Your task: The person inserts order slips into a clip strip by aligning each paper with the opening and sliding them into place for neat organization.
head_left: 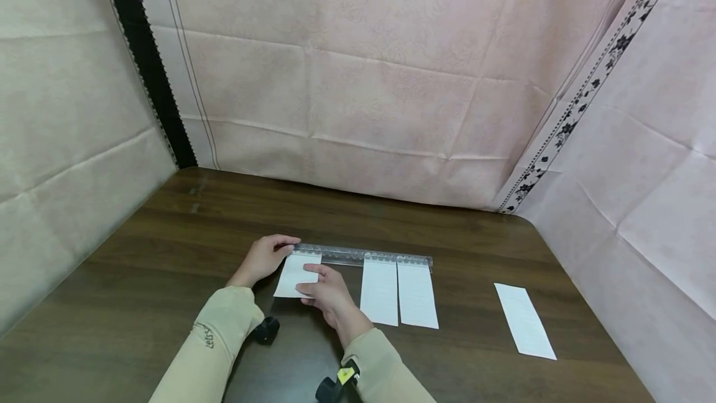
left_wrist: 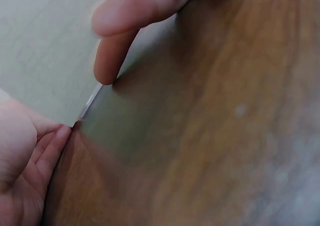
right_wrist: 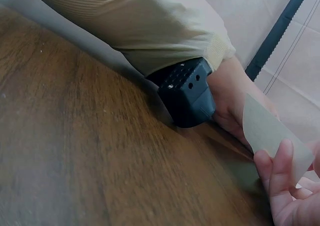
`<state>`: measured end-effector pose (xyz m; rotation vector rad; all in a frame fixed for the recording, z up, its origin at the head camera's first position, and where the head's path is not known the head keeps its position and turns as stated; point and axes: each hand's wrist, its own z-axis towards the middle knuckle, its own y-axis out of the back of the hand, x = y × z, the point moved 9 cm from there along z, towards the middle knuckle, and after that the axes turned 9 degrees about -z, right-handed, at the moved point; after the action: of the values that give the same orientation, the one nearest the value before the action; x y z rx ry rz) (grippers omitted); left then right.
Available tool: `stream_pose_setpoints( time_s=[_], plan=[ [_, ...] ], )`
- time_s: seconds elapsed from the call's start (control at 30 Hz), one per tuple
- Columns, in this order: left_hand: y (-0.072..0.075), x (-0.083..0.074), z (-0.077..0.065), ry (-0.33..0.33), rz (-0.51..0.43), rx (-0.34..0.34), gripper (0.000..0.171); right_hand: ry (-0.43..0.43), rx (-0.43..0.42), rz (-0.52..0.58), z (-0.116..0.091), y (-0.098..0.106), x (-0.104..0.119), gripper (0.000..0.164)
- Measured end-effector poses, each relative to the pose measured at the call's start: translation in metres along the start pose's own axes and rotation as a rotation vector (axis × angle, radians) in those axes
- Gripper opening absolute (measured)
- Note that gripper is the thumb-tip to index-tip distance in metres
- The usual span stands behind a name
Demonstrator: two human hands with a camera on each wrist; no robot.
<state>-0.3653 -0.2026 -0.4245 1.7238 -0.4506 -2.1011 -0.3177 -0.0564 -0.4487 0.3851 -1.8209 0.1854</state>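
Observation:
In the head view, a clear plastic strip [head_left: 344, 255] with a row of small round shapes lies crosswise on the table. My left hand [head_left: 264, 261] grips its left end between thumb and forefinger. A white paper slip [head_left: 292, 280] slants down from that end, its top edge overlapping the strip. My right hand [head_left: 331, 297] pinches this slip at its right side; the right wrist view shows the fingers [right_wrist: 281, 168] against the paper [right_wrist: 265, 128]. Further right, two more white slips [head_left: 380, 291] [head_left: 417, 294] hang side by side from the strip, their tops overlapping it.
Apart at the right lies a single white slip [head_left: 526, 322] on the brown wooden table [head_left: 470, 365]. Pale cloth walls [head_left: 347, 92] enclose the table at the back and both sides. Black wrist devices [head_left: 266, 331] sit at both of my cuffs.

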Motion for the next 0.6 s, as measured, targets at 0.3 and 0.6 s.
stream_pose_setpoints(
  time_s=[0.3,0.6],
  plan=[
    [-0.001,-0.001,-0.001,0.017,0.004,0.007,0.023,-0.001,-0.021,-0.014,0.003,0.007,-0.002,0.04],
    [-0.001,0.005,0.001,0.053,0.011,0.012,0.024,0.025,-0.023,-0.009,0.001,0.014,-0.001,0.043]
  ],
)
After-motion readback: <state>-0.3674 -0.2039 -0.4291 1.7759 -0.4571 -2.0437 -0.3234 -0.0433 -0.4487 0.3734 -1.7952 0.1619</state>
